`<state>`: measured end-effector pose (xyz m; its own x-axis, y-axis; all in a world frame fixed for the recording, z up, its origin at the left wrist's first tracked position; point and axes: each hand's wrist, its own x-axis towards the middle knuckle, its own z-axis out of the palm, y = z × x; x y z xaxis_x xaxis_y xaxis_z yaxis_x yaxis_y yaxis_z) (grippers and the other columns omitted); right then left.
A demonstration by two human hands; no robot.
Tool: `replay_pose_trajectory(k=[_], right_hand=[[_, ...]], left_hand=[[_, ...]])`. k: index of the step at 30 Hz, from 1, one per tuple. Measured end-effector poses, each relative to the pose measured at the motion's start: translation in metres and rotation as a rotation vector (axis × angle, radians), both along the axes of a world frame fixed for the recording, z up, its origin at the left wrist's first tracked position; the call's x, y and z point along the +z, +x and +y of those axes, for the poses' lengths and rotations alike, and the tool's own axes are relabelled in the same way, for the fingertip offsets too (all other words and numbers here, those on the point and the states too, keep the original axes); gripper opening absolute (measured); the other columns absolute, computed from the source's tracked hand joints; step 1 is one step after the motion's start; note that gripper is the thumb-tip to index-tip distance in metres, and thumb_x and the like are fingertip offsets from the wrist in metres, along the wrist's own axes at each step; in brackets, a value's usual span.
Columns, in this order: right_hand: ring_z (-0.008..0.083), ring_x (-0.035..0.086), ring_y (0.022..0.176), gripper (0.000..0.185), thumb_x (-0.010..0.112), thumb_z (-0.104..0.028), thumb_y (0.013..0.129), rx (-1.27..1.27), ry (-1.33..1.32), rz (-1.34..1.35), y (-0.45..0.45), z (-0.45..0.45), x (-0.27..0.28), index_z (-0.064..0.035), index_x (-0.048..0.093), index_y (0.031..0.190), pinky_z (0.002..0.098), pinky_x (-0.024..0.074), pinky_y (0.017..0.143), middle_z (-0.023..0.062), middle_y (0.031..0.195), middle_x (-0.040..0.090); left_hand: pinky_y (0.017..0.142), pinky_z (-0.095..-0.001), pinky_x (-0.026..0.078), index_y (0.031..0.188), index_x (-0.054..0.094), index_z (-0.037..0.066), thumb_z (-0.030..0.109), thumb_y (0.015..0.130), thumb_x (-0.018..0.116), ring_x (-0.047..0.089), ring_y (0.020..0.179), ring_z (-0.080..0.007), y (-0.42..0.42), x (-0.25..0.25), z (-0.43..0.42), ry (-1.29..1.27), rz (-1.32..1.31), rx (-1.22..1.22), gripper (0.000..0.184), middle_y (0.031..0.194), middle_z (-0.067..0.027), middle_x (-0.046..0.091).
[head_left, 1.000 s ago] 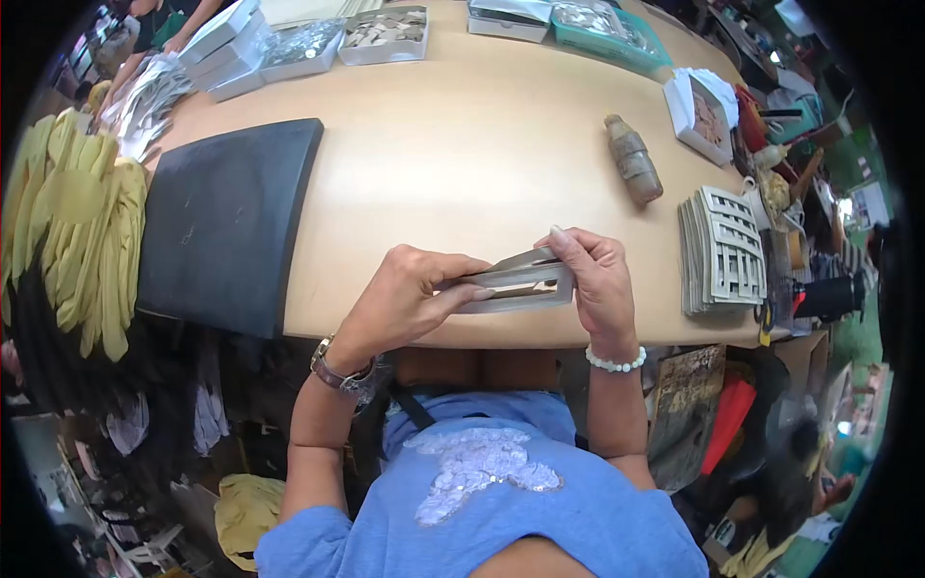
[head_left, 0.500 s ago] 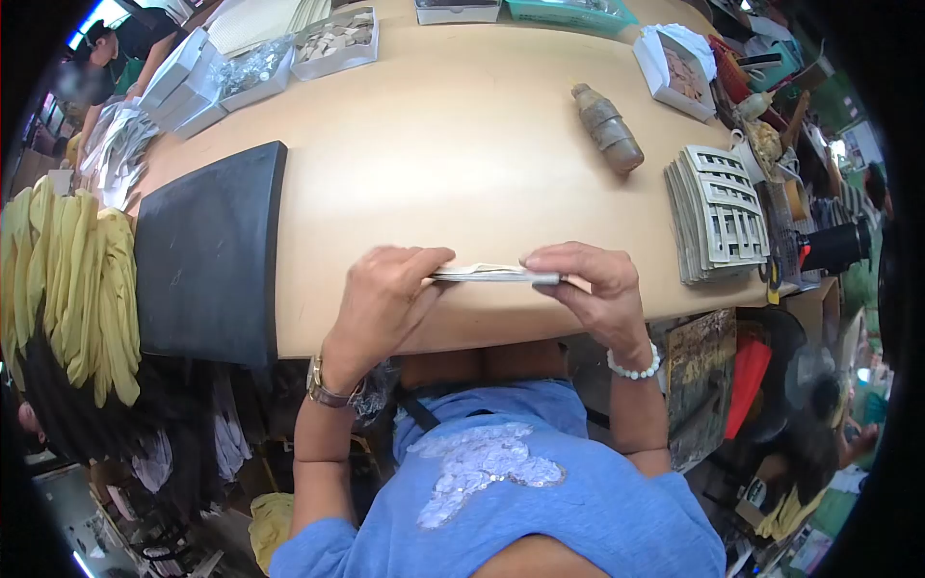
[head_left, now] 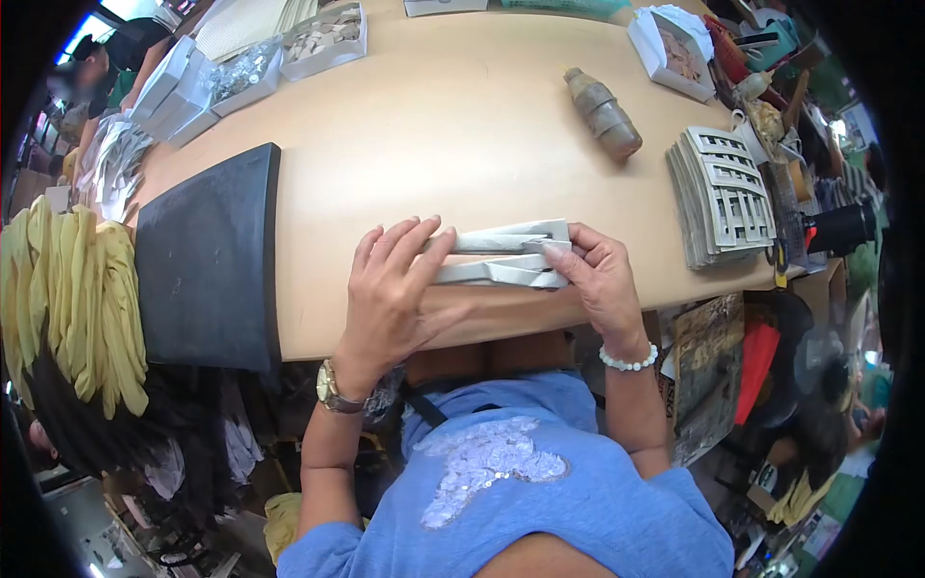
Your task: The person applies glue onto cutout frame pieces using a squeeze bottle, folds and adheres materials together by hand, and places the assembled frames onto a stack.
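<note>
Pale grey flat strips (head_left: 496, 272), with a gap between an upper and a lower band, are held above the near edge of the table. My right hand (head_left: 602, 284) pinches their right end between thumb and fingers. Over the left end lies my left hand (head_left: 393, 289), its fingers stretched out and spread and its thumb apart, touching the strips; that end is partly hidden behind the fingers. Whether the bands are one slotted piece or separate ones, I cannot tell.
On the table (head_left: 424, 125) are a dark board (head_left: 207, 255) at left, a taped bottle (head_left: 602, 114), and a stack of slotted grey panels (head_left: 723, 193) at right. White boxes of small parts (head_left: 323, 43) stand at the back. Yellow cloth pieces (head_left: 72, 299) hang left. Another person (head_left: 135, 48) is at far left.
The grey strips have turned from edge-on to face up and their bands have spread apart. My left hand has opened from its grip, fingers spreading. My right hand still pinches the right end.
</note>
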<state>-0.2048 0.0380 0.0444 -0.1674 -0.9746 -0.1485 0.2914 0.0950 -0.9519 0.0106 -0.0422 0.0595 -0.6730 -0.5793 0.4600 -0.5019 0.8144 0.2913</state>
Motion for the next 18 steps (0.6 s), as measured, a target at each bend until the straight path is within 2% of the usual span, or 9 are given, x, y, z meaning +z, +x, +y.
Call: replay_pose_trajectory(k=[2,3,6,7,10,14,18], right_hand=[[0.0048,0.057,0.076,0.022,0.058,-0.010,0.091,0.025,-0.013,0.131,-0.003,0.002,0.003,0.0064,0.061,0.105,0.0190,0.0480,0.067,0.0046,0.086,0.065],[0.0040,0.055,0.074,0.021,0.058,-0.011,0.091,0.024,-0.030,0.187,-0.002,0.003,0.002,0.0057,0.061,0.103,0.0186,0.0464,0.065,0.0034,0.084,0.064],[0.0022,0.050,0.068,0.018,0.058,-0.013,0.092,-0.004,-0.070,0.306,0.002,0.006,0.006,0.0039,0.063,0.096,0.0177,0.0416,0.059,0.0000,0.076,0.061],[0.0018,0.048,0.066,0.018,0.058,-0.014,0.092,-0.029,-0.074,0.312,0.003,0.006,0.011,0.0034,0.063,0.093,0.0176,0.0401,0.058,-0.0009,0.074,0.059],[0.0009,0.045,0.064,0.018,0.057,-0.014,0.092,-0.079,-0.040,0.315,0.002,0.009,0.008,0.0022,0.063,0.086,0.0178,0.0368,0.055,-0.0027,0.071,0.057],[0.0003,0.042,0.062,0.019,0.057,-0.015,0.092,-0.106,0.008,0.149,0.003,0.008,-0.004,0.0009,0.063,0.082,0.0187,0.0331,0.051,-0.0043,0.068,0.055],[0.0008,0.048,0.064,0.019,0.059,-0.016,0.091,-0.053,0.027,0.162,0.002,0.009,0.001,0.0005,0.064,0.083,0.0177,0.0387,0.055,-0.0029,0.071,0.059]], left_hand=[[0.089,-0.0444,0.042,0.113,0.061,0.006,0.032,0.070,0.076,0.060,0.096,-0.0300,0.003,0.003,-0.003,0.258,0.079,-0.036,0.052,0.104,-0.0128,0.064],[0.083,-0.0395,0.047,0.107,0.063,0.002,0.030,0.075,0.074,0.063,0.086,-0.0280,0.004,0.004,-0.004,0.295,0.103,-0.030,0.044,0.094,-0.0149,0.066],[0.075,-0.0287,0.049,0.103,0.066,-0.003,0.023,0.077,0.073,0.063,0.079,-0.0171,0.005,0.010,-0.011,0.981,0.081,-0.066,0.037,0.086,-0.0114,0.068],[0.064,-0.0233,0.047,0.096,0.067,-0.005,0.021,0.083,0.069,0.058,0.068,-0.0087,0.006,0.006,-0.012,1.008,0.083,-0.114,0.029,0.074,-0.0070,0.067],[0.060,-0.0227,0.045,0.097,0.067,-0.006,0.020,0.085,0.066,0.055,0.067,-0.0068,0.005,0.001,-0.009,1.202,0.118,-0.115,0.028,0.073,-0.0047,0.064],[0.055,-0.0227,0.043,0.096,0.067,-0.005,0.020,0.088,0.064,0.052,0.062,-0.0057,0.004,0.000,-0.003,1.183,0.189,-0.194,0.027,0.068,-0.0033,0.062],[0.050,-0.0232,0.041,0.094,0.068,-0.004,0.020,0.087,0.064,0.051,0.056,-0.0057,0.003,-0.007,-0.001,1.129,0.201,-0.192,0.026,0.062,-0.0030,0.060]])
